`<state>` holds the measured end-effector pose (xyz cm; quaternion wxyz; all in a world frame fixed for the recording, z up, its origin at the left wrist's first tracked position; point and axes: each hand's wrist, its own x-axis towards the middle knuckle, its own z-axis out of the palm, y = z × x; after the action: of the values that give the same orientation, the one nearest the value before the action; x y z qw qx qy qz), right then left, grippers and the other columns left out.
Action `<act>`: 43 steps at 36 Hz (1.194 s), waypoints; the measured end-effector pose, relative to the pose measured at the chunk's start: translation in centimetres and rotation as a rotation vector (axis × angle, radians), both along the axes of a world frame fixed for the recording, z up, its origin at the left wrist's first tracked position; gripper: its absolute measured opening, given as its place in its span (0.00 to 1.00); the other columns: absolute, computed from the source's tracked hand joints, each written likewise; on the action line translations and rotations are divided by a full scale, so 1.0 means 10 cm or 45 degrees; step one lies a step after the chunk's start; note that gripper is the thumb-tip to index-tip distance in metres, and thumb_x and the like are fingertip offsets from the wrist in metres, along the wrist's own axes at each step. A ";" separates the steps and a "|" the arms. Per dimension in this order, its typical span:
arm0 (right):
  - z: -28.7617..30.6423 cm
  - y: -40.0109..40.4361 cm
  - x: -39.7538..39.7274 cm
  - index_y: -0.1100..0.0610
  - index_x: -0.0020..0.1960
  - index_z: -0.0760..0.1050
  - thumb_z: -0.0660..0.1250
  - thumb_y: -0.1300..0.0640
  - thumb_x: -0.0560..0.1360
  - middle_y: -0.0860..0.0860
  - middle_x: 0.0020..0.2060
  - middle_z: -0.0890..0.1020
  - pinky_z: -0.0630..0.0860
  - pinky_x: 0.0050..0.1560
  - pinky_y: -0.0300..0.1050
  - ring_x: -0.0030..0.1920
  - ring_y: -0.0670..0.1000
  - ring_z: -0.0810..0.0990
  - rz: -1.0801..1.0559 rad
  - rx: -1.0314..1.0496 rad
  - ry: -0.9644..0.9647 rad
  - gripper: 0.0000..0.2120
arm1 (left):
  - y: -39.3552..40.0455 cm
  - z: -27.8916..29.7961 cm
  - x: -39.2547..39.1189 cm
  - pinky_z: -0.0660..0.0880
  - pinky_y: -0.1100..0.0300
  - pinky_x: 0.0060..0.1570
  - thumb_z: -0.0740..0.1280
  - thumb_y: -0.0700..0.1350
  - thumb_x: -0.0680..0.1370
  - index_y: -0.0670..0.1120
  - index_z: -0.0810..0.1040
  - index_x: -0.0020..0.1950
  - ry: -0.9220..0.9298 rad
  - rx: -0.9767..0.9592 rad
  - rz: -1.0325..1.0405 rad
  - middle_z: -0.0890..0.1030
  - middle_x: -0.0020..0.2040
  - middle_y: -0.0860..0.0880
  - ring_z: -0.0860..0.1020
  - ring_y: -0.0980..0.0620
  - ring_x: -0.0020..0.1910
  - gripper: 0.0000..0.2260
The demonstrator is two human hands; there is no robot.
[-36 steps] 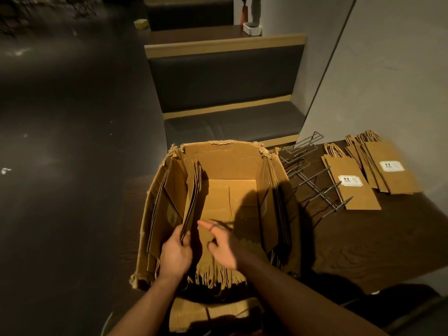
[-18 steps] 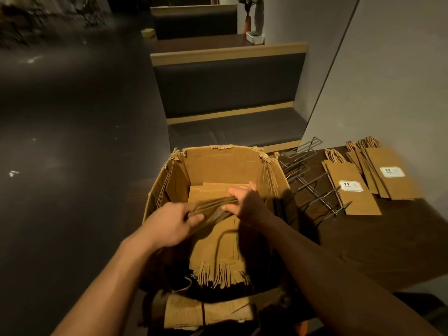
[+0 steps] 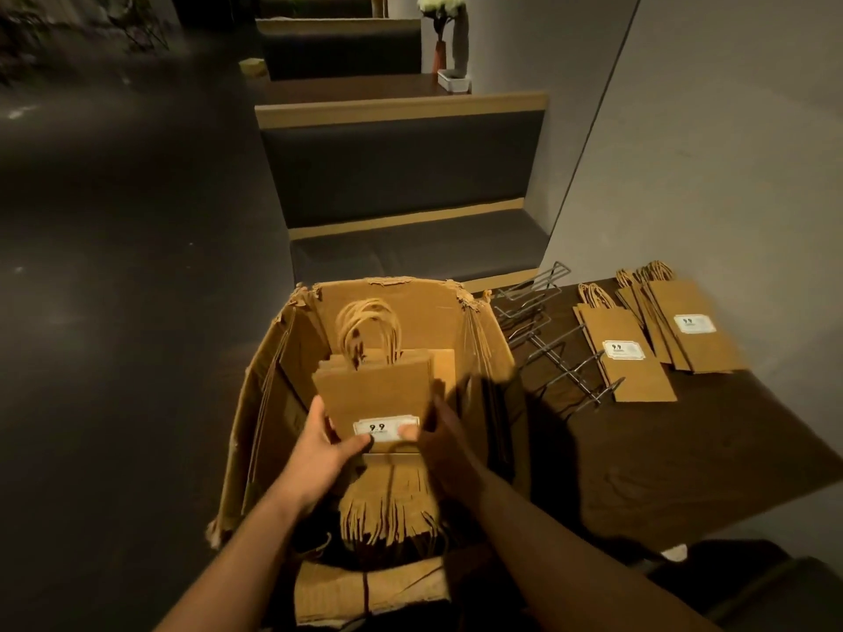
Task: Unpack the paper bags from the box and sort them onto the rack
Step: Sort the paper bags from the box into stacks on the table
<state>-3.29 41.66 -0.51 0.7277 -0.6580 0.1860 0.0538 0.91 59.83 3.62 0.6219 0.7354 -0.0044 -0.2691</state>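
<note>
The cardboard box [image 3: 483, 353] stands open at the left end of the table [image 3: 661, 472], and a small stack of paper bags [image 3: 378, 390] is held up inside it, twisted handles pointing away. The left hand [image 3: 319, 449] grips the stack's near left corner, thumb across the front by the white label [image 3: 385, 428], fingers behind. The right hand [image 3: 449, 444] pinches the near right corner the same way, thumb on the label's edge. Flat paper like this should be light and stiff enough across its width, but it creases and the sheets may slide apart, so a firm hold on both bottom corners seems sound. To the right lies the wire rack [image 3: 554, 353], and beyond it more bags [image 3: 638, 367] lie flat.
</note>
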 end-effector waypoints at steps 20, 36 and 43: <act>0.58 -0.59 0.13 0.55 0.46 0.79 0.72 0.55 0.74 0.59 0.46 0.84 0.81 0.44 0.49 0.45 0.56 0.83 -0.159 -0.024 -0.074 0.04 | -0.62 0.32 0.07 0.75 0.44 0.62 0.66 0.39 0.79 0.43 0.75 0.65 0.072 -0.308 0.006 0.83 0.58 0.43 0.81 0.42 0.57 0.14; 1.02 -1.75 -0.39 0.65 0.57 0.72 0.65 0.64 0.77 0.65 0.55 0.80 0.78 0.57 0.59 0.55 0.64 0.81 -0.288 0.280 -0.165 0.09 | -1.89 1.04 -0.03 0.77 0.50 0.55 0.60 0.45 0.83 0.45 0.79 0.61 -0.196 -0.268 -0.249 0.84 0.55 0.46 0.82 0.45 0.54 0.12; 1.33 -2.50 -0.38 0.55 0.41 0.73 0.69 0.62 0.75 0.53 0.38 0.85 0.77 0.33 0.36 0.37 0.50 0.84 -0.338 0.116 -0.233 0.07 | -2.65 1.17 -0.17 0.80 0.53 0.49 0.61 0.47 0.81 0.42 0.77 0.61 0.325 -0.492 -0.119 0.83 0.55 0.39 0.82 0.45 0.51 0.13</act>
<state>-7.12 16.64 12.80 0.7715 -0.5960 0.2015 -0.0944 -0.76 33.38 15.29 0.7335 0.5617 -0.0111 -0.3826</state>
